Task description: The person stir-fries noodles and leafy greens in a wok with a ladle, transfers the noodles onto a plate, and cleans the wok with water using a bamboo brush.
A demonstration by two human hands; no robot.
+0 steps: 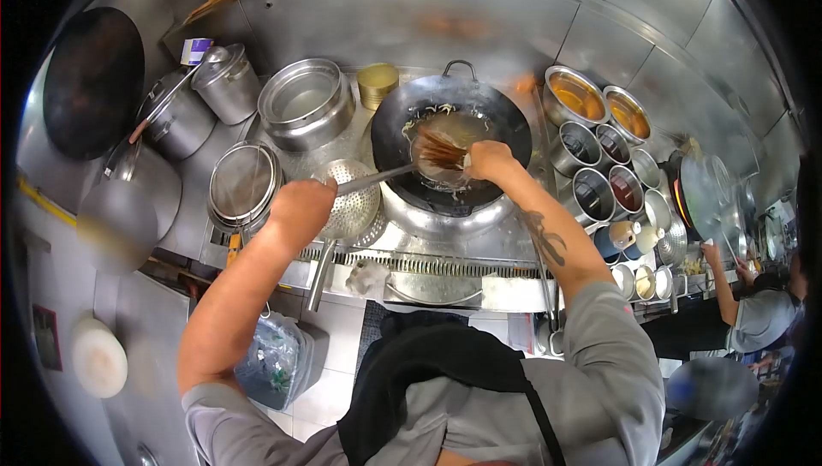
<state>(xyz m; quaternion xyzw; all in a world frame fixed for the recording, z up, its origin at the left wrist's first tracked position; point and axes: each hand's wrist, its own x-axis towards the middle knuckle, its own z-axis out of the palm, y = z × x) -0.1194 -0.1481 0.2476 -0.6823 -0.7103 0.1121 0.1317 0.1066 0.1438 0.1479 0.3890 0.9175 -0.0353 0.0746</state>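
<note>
**Two fists meet over the wok**

The right hand [490,160] is curled firmly around a brown-bristled brush [438,150], which spreads just left of those fingers inside the black wok [507,115]. The left hand [304,209] is closed into a fist on a metal handle [377,179] that reaches rightward from its fingers to the bristles; its far end seems to sit in the murky liquid, though the brush and haze blur it. Pale scraps [443,110] lie beyond the right fingers. Just right of the left fingers is a perforated skimmer [355,200] (its own handle points back toward the person). Left of them sits a mesh strainer [245,180]; well right of the right fingers stand metal tubs [565,158].
</note>
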